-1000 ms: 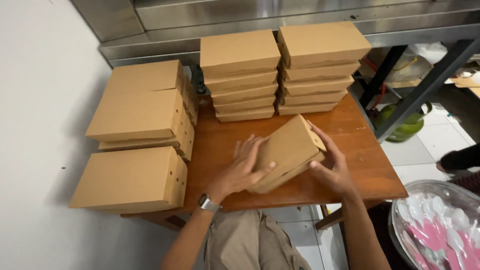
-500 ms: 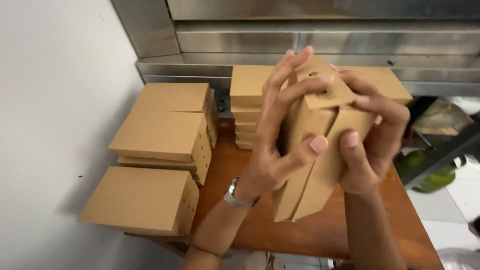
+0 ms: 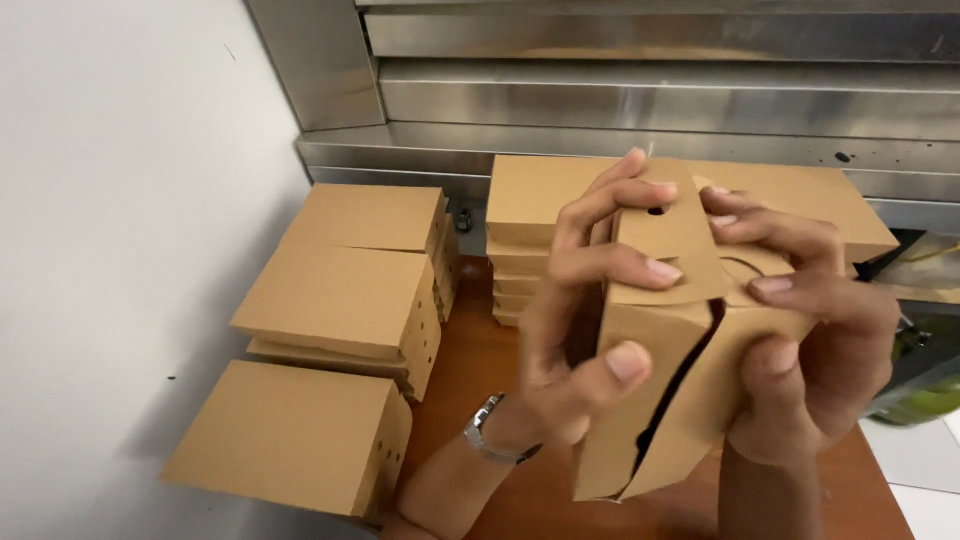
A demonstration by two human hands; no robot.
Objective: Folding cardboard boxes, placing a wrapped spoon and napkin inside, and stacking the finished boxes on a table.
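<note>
Compared with a moment before, the brown cardboard box [image 3: 670,370] stays lifted upright above the wooden table [image 3: 520,490], now closer to the camera, grasped by the left hand [image 3: 585,330] at 9 o'clock and the right hand [image 3: 810,340] at 3 o'clock, with box stacks [image 3: 350,290] at 9 o'clock.

I see my hands [image 3: 600,330] [image 3: 810,330] hold a box [image 3: 660,400] up above the table [image 3: 500,380], so there is free air beneath it. Bare wood shows only in a narrow lane between the left box stack [image 3: 350,290] and the rear stack [image 3: 530,220]. A single box [image 3: 290,435] blocks the near left corner. The wall [image 3: 110,200] closes the left side, the steel shelf [image 3: 650,90] the back. To the right, past the table edge, it is open down to the floor [image 3: 925,460].
</note>
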